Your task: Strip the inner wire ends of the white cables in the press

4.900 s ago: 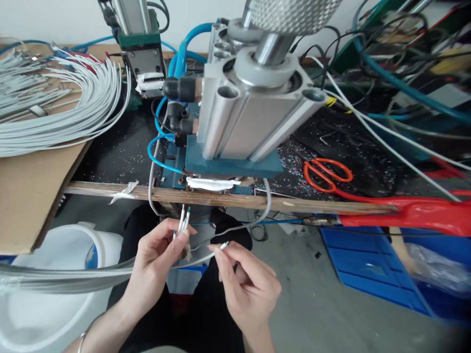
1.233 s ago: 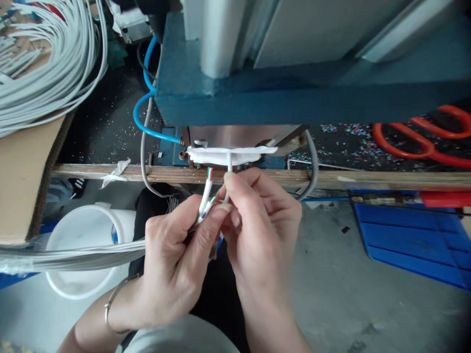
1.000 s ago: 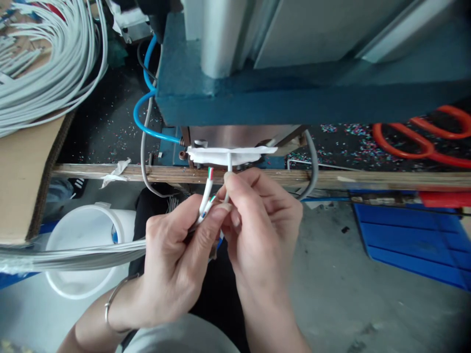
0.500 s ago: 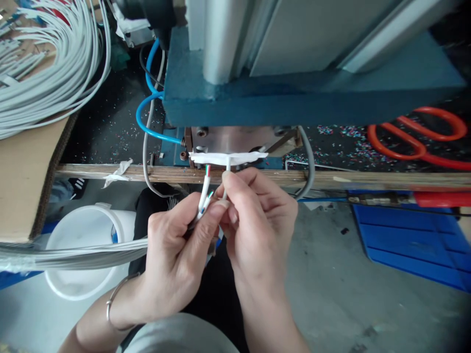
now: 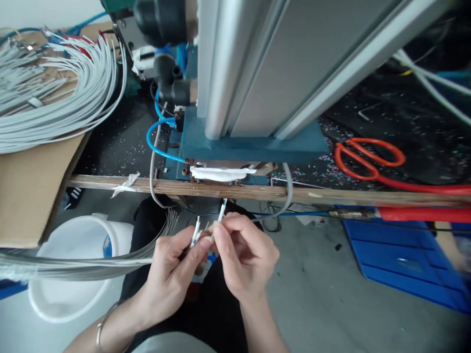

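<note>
Pinched between thumb and fingers of my left hand (image 5: 172, 274) are white cable ends (image 5: 196, 231) with red and green wire tips showing. My right hand (image 5: 246, 255) is closed on another white cable (image 5: 222, 213), which points up and shows a green tip and dark bits of wire. Both hands are close together, their fingertips almost touching. Just beyond them, at the bench edge, a white padded strip (image 5: 222, 173) covers the front of a machine (image 5: 253, 149); the cable in my right hand is apart from it. My palms hide the lower parts of the cables.
A bundle of grey cables (image 5: 91, 267) runs in from the left over a white bucket (image 5: 69, 230). Coiled cables (image 5: 84, 115) lie on cardboard (image 5: 37, 196). On the bench are a coiled orange hose (image 5: 368, 159) and coloured scraps. A blue panel (image 5: 397, 260) lies on the floor.
My right hand has drawn its cable back from the white strip, and the coloured tip now shows. Both hands sit lower and farther from the machine. The view has shifted.
</note>
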The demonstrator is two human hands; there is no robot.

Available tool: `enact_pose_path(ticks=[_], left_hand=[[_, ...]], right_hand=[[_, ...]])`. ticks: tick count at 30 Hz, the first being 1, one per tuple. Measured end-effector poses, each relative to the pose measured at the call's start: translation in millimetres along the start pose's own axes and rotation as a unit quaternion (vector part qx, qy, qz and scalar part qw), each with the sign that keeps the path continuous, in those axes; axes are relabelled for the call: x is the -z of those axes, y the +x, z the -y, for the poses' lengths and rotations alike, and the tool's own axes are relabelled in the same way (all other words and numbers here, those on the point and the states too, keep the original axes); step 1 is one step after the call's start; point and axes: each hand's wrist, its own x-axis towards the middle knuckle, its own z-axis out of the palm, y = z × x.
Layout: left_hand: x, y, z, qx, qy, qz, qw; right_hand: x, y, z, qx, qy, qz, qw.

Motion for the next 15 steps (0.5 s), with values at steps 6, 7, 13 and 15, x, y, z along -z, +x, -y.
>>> enact_pose_path(ticks=[6, 7, 13, 15], left_hand=[[1.1, -5.7, 5.9, 0.020, -0.018, 0.017, 0.999], [1.4, -6.7, 6.0, 0.020, -0.021, 0.020, 0.999], [5.1, -9.3, 7.7, -0.006, -0.003, 0.025, 1.000], [6.7, -6.9, 6.7, -0.020, 0.001, -0.001, 1.000]], right_hand=[[4.4, -8.9, 0.6, 0.036, -0.041, 0.013, 0.998], [4.7, -9.3, 1.4, 0.039, -0.045, 0.013, 0.998], [7.8, -13.9, 9.5, 0.064, -0.091, 0.010, 0.994], [13.0, -19.1, 9.9, 0.067, -0.128, 0.006, 0.990]])
